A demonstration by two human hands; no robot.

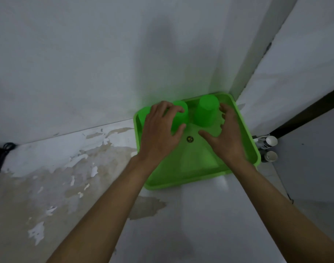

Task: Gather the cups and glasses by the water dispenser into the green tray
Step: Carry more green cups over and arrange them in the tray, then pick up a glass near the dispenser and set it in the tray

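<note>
Tray (254, 149) centre sticker (190, 139): writing unreadable

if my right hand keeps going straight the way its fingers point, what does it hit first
Most likely the upside-down green cup at the back of the green tray. The right hand is open with fingers spread just beside it, apparently not touching, though depth is unclear.

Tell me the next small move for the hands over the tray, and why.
Probably let go of the green cup under the left hand and reach the right hand toward the two white cups just outside the green tray. Both green cups already stand upside down inside the tray, the second cup untouched beside the open right hand; the white ones are still outside.
</note>
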